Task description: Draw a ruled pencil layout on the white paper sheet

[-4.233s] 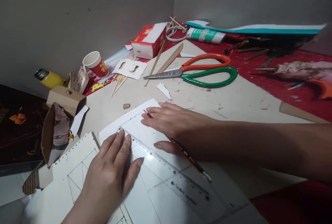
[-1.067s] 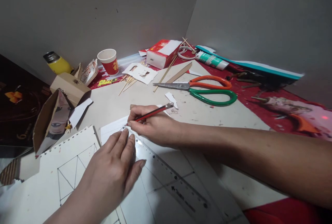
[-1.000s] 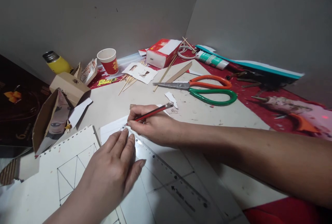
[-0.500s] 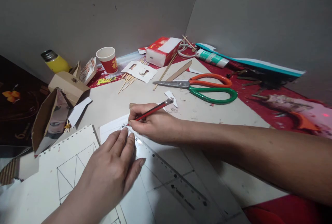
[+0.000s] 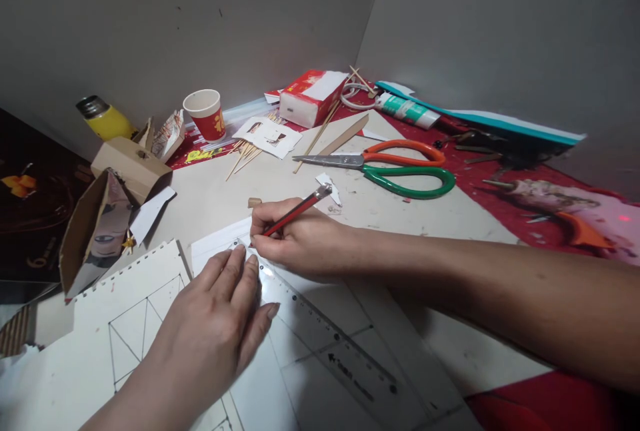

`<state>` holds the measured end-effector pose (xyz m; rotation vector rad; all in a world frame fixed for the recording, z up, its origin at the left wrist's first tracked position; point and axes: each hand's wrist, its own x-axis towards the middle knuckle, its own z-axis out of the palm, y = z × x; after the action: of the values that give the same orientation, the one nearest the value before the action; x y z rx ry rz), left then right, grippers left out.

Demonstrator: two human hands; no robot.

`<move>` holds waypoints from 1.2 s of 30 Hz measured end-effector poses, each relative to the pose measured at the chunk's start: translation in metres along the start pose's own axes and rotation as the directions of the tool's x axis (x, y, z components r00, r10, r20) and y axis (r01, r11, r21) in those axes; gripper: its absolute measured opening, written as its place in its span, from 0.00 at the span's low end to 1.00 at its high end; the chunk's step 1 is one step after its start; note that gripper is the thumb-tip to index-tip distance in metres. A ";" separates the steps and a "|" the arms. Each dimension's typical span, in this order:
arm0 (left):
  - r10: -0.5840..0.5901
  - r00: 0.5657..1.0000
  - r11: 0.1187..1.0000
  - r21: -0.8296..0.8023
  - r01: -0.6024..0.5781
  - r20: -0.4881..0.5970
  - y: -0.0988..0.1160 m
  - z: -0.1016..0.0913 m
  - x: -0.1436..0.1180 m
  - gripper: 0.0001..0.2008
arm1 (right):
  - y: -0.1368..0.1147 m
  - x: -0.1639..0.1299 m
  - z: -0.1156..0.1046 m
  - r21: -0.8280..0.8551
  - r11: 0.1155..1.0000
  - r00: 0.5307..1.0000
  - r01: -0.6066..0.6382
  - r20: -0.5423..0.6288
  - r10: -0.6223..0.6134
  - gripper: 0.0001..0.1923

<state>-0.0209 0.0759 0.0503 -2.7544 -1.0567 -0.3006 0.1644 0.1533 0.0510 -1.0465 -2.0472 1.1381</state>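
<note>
Red pencil (image 5: 295,212) pinched in right hand (image 5: 300,239), tip at clear plastic ruler (image 5: 320,331) edge, left hand (image 5: 220,324) flat, open, pressing ruler just beside grip.

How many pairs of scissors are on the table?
1: the orange-and-green-handled scissors lie beyond the right hand, near the red mat. Clutter might hide others.

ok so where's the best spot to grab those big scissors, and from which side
Probably by the handle loops. The scissors lie flat and shut, orange loop beside green loop, both toward the right, blades pointing left toward the skewers. Come from above on the right side, where bare table leaves room, and pinch both loops together or slip fingers through them.
</note>
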 end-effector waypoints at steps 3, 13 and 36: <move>-0.013 1.000 1.000 0.002 0.013 0.002 -0.001 0.000 -0.001 0.18 | -0.003 -0.001 -0.002 -0.013 1.000 1.000 -0.015 0.007 0.015 0.12; 0.011 1.000 1.000 0.006 -0.011 0.003 -0.001 -0.002 0.001 0.17 | -0.008 -0.002 -0.006 -0.030 0.998 0.998 -0.053 0.042 0.054 0.13; 0.039 0.999 0.998 0.046 -0.038 -0.033 -0.001 -0.001 0.000 0.17 | -0.019 -0.010 -0.018 -0.011 0.998 0.979 -0.060 0.196 0.061 0.15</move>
<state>-0.0215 0.0765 0.0512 -2.7161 -0.9889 -0.3128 0.1765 0.1460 0.0750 -1.0413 -2.1828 1.3140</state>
